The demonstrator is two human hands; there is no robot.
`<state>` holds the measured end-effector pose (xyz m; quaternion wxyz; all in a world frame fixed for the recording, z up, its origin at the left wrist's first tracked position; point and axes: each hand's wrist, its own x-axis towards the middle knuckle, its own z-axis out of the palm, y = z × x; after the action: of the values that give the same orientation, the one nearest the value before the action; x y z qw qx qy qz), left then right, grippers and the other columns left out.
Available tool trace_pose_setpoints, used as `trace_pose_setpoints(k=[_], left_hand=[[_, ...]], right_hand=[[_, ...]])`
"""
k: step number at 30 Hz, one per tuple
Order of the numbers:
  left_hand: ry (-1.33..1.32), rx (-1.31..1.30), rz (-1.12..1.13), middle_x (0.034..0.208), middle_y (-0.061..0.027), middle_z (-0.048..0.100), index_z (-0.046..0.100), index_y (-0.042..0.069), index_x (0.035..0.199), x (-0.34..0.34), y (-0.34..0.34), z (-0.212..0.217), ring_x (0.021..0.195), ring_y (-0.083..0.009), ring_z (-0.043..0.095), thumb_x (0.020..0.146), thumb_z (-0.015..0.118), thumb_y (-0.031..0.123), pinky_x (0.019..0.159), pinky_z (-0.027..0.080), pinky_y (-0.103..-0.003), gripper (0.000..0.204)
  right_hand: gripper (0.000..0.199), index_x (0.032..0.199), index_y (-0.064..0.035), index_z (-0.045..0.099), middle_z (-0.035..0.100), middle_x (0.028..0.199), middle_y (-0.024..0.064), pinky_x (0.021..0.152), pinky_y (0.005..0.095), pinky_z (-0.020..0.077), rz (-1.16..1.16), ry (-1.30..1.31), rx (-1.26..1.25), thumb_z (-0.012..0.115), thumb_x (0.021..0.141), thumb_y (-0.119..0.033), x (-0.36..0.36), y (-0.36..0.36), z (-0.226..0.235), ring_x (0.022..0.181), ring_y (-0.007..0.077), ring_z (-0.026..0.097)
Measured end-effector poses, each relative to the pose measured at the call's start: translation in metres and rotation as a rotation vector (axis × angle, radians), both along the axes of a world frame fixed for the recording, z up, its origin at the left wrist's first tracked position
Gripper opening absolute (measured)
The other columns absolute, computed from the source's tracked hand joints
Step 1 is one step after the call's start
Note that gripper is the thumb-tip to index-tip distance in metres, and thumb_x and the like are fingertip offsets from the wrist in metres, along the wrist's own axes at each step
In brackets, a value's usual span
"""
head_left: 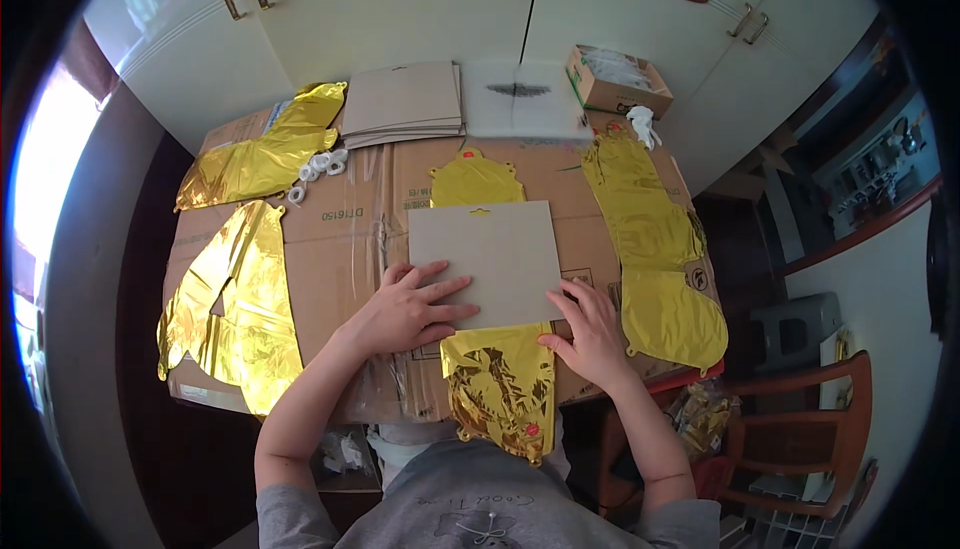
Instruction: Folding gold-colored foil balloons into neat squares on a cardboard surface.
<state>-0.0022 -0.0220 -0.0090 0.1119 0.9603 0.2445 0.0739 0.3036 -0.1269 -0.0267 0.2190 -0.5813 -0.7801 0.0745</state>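
Observation:
A grey-beige cardboard sheet (485, 259) with a small hang slot lies across a gold foil balloon (500, 379) at the middle of the table. The balloon shows beyond the sheet's far edge and hangs over the table's near edge. My left hand (415, 307) rests flat on the sheet's lower left, fingers spread. At the sheet's right edge, my right hand (590, 334) has its fingertips on the border and its thumb apart, over the balloon by the lower corner. Neither hand is closed round anything. The balloon's middle is hidden under the sheet.
Flattened cardboard (340, 189) covers the table. Gold foil balloons lie at left (235, 309) and right (655, 249). Farther back are stacked cardboard sheets (400, 99), white tape-like rolls (318, 166), clear plastic bags (525, 114) and a small box (618, 79). A wooden chair (800, 429) stands right.

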Motion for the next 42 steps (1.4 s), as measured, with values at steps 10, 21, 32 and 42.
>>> trace_pose_setpoints(k=[10,21,32,42], left_hand=[[0.016,0.012,-0.022,0.149,0.0019,0.045,0.057,0.037,0.133,-0.003,0.002,-0.003,0.139,-0.0303,0.037,0.091,0.060,0.042,0.109,0.027,-0.055,0.042],[0.013,0.040,0.012,0.148,0.0022,0.045,0.058,0.038,0.132,0.001,-0.002,-0.002,0.137,-0.0301,0.039,0.092,0.059,0.036,0.109,0.028,-0.053,0.040],[0.005,0.032,0.010,0.149,0.0034,0.043,0.057,0.039,0.132,-0.001,-0.002,-0.005,0.137,-0.0291,0.038,0.091,0.060,0.034,0.108,0.028,-0.053,0.041],[0.023,0.036,0.017,0.150,0.0033,0.043,0.057,0.038,0.132,0.000,-0.003,-0.004,0.138,-0.0299,0.037,0.092,0.060,0.034,0.109,0.027,-0.054,0.041]], right_hand=[[0.061,0.132,-0.0146,0.054,0.047,0.137,0.0117,0.109,0.0583,0.0305,-0.003,0.038,-0.032,0.074,0.080,-0.038,0.001,0.003,0.000,0.130,0.0328,0.042],[0.041,0.127,-0.0173,0.063,0.053,0.141,0.0023,0.113,0.0567,0.0254,0.163,-0.069,-0.102,0.063,0.090,-0.034,0.009,0.009,0.000,0.140,0.0307,0.036],[0.079,0.145,-0.0225,0.044,0.038,0.152,0.0064,0.117,0.0579,0.0187,0.521,-0.330,-0.344,0.074,0.073,-0.033,0.005,-0.049,0.039,0.144,0.0283,0.027],[0.048,0.129,-0.0160,0.059,0.056,0.134,0.0023,0.111,0.0489,0.0346,0.417,-0.197,0.125,0.065,0.083,-0.028,-0.003,-0.040,0.009,0.128,0.0205,0.049]])
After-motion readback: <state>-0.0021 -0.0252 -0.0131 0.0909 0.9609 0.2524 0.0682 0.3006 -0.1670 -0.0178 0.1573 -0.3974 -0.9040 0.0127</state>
